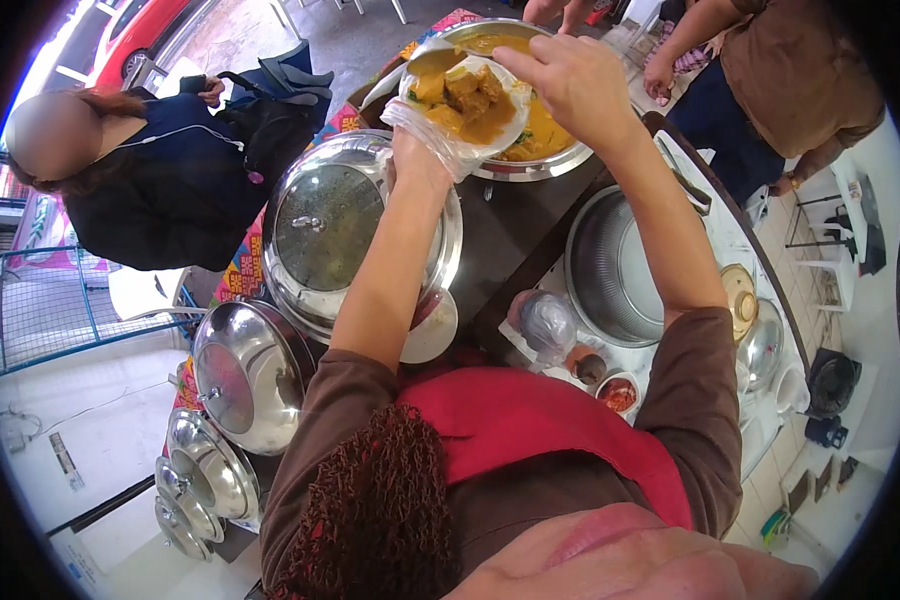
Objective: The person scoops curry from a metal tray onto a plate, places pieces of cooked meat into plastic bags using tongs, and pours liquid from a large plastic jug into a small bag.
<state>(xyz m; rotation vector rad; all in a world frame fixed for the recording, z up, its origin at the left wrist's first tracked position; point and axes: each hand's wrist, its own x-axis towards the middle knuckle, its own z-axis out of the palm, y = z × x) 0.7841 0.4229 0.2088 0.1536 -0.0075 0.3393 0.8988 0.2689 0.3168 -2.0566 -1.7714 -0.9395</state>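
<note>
My left hand (pixel 420 154), largely hidden under clear plastic film (pixel 439 135), holds up a bowl (pixel 516 124) with chunks of meat and vegetables in orange-yellow sauce (pixel 469 101). My right hand (pixel 577 86) is raised just right of the bowl, its fingers closed around a serving spoon's handle that they mostly hide. The spoon's sauce-coated head (pixel 435 61) lies over the bowl's far left edge. Below and behind the bowl stands a wide steel serving pan (pixel 525 171) of the same orange-yellow stew. Another part of the pan holds sauce at the top.
A glass-lidded steel pot (pixel 330 225) stands left of my forearms, with more lidded pots (pixel 251 375) beyond. At right are an empty steel pot (pixel 615 270), a plastic bag (pixel 547 326) and a small bowl of red food (pixel 617 394). One person (pixel 157 172) sits left; another (pixel 795 82) stands right.
</note>
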